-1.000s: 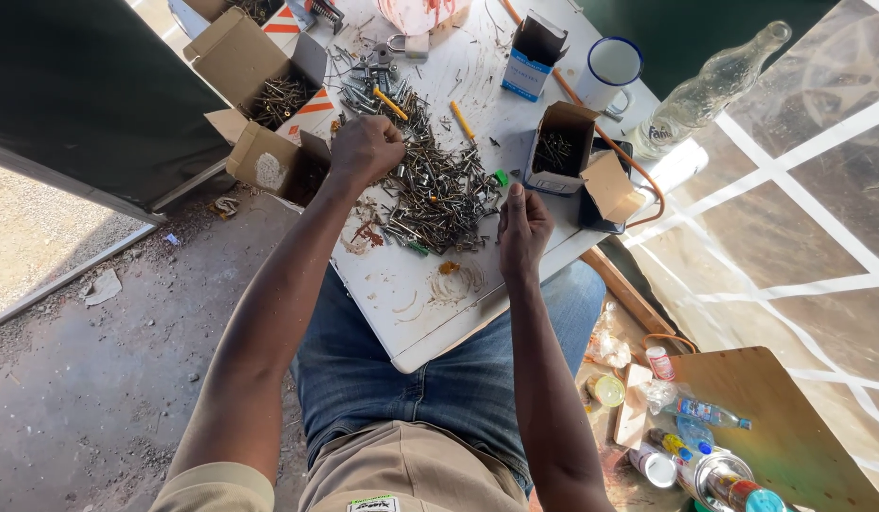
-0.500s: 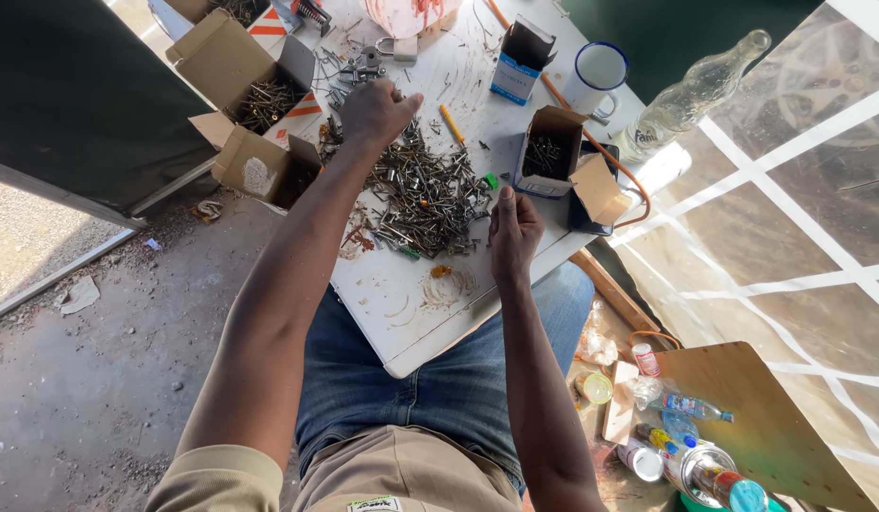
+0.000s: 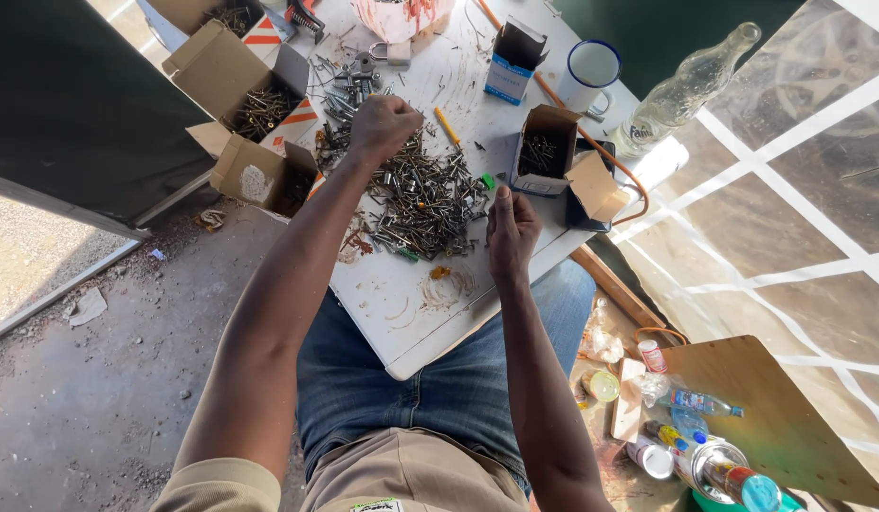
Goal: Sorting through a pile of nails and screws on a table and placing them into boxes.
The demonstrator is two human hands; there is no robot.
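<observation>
While the left hand (image 3: 383,123) fists over the screw pile (image 3: 425,204), the right hand (image 3: 512,232) curls closed beside it.

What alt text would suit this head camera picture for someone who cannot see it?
A seated person's closed left hand rests on a heap of loose metal screws on a scratched white board across their lap; the right hand hovers beside it, with open cardboard boxes around.

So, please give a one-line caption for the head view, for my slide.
Seated person's left hand closed over a screw pile on a white board, right hand beside it.
</observation>
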